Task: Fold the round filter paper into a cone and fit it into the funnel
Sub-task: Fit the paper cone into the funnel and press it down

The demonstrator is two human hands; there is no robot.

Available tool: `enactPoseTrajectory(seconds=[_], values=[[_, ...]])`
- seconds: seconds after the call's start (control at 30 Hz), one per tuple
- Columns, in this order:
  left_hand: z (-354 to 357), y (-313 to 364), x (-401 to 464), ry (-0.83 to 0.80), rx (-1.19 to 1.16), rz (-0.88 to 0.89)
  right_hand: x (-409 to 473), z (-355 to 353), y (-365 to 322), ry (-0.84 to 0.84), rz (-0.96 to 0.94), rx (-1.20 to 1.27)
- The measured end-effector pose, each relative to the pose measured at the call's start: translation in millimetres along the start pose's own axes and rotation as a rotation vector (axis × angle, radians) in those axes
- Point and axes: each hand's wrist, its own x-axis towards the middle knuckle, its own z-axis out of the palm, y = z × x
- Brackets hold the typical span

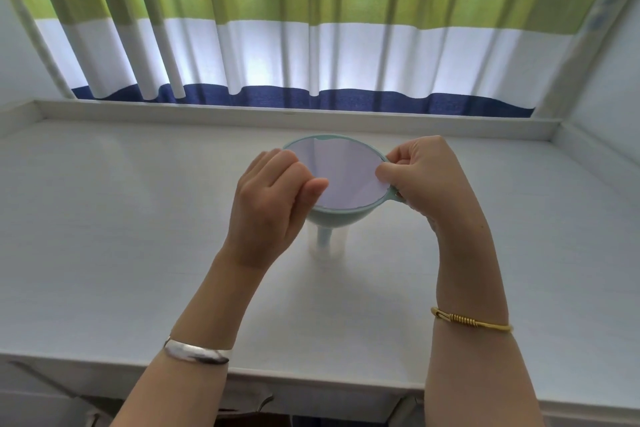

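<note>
Round white filter paper (341, 177) sits opened as cone inside pale green plastic funnel (332, 217), stem in clear cup (327, 248). Right hand (429, 177) pinches paper edge against rim, likely seating it; left hand (273, 198) loosely curled at opposite edge, grip unclear.

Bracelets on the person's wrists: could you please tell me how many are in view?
2. A silver bracelet sits on the left wrist, low in the view, and a gold bracelet on the right wrist. No others show; the forearms run out of frame below.

Matt paper filter (341, 177); smooth plastic funnel (332, 217); cloth curtain (311, 28).
</note>
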Motion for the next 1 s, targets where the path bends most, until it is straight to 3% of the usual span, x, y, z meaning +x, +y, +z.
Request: enactPoseTrajectory(seconds=[0.3,0.43,0.57,0.63,0.7,0.83,1.0], values=[[-0.9,1.6,0.9,-0.049,-0.077,-0.028,0.0,0.6,-0.4,-0.007,-0.007,-0.017],[-4.9,4.3,5.6,-0.158,-0.109,-0.067,-1.5,-0.1,-2.9,-0.005,-0.017,-0.029],[-16.5,-10.6,35.2,-0.19,-0.151,-0.461,-3.5,-0.1,-4.9,0.001,-0.025,-0.041],[-17.5,-26.8,51.6,-0.372,-0.029,-0.684,-3.6,0.1,-6.1,-0.001,-0.023,-0.051],[-11.3,-36.7,61.6,-0.622,-0.032,-0.79,-3.2,0.5,-6.6,-0.006,-0.021,-0.054],[10.4,-39.7,65.3,-0.875,-0.061,-0.709,-2.9,0.3,-7.1,-0.002,-0.03,-0.056],[15.1,-48.3,67.9,-0.864,-0.027,-0.657,-1.8,0.4,-7.2,-0.031,-0.031,-0.061]])
